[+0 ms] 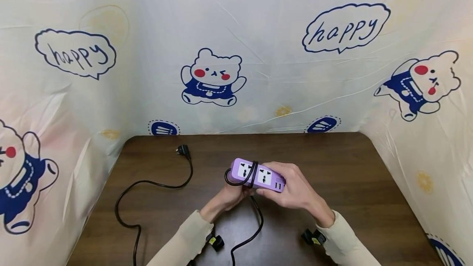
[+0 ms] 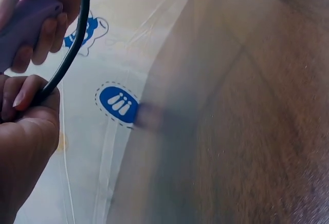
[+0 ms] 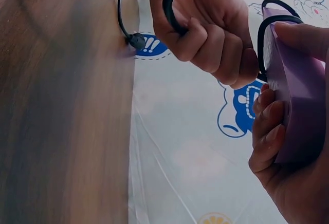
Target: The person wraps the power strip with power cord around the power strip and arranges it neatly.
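A purple power strip with white sockets and two USB ports is held up over the table by my right hand, thumb on one side and fingers on the other. Its black cord loops around the strip's middle and left end. Just below that left end is my left hand, partly hidden by the strip in the head view. In the right wrist view, the left hand has its fingers curled round the cord. From there the cord hangs down toward the table's near side.
The rest of the cord winds across the left of the brown table, ending in a black plug near the back. A printed cloth with bears rises behind and at both sides.
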`<state>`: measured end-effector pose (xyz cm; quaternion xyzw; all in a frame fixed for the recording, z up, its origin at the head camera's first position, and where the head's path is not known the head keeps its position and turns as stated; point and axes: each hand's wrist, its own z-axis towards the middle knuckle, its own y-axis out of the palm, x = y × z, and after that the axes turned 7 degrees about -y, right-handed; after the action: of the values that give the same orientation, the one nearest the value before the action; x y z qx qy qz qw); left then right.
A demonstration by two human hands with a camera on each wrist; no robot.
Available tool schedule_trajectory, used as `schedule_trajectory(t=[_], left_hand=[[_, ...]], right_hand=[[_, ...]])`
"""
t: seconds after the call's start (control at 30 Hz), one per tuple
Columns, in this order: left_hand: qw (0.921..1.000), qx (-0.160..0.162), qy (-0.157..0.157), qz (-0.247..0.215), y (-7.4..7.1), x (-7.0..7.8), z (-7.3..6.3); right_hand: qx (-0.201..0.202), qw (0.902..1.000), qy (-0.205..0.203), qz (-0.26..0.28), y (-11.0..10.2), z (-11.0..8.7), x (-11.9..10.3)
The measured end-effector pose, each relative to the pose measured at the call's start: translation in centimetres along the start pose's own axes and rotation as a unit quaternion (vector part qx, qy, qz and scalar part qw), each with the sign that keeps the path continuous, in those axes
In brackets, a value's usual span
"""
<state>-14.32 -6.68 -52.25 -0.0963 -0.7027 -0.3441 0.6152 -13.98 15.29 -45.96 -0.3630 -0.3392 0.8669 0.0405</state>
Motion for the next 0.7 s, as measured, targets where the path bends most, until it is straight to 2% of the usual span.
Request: schedule_trajectory(t=[0.13,0.4,0.6,0.7], left_hand=[[1.0,0.0,-0.003,-0.003,0.5,0.0,-0.4],[0.9991,0.035,-0.022,0.004,1.3,0.1,-1.2],[0.9989,0.027,-0.039,0.005,1.7,0.0,-1.7],[0.9983,0.034,-0.048,0.003,1.8,-0.2,-1.9]], right_hand=[[0.004,1.0,0.0,-0.006,0.2,0.0,0.4],[0.006,0.9998,0.003,-0.017,0.1,-0.1,0.9],[0.009,0.9997,0.01,-0.02,0.3,-0.4,1.2],[0.011,0.9995,0.012,-0.026,0.5,-0.6,1.3]])
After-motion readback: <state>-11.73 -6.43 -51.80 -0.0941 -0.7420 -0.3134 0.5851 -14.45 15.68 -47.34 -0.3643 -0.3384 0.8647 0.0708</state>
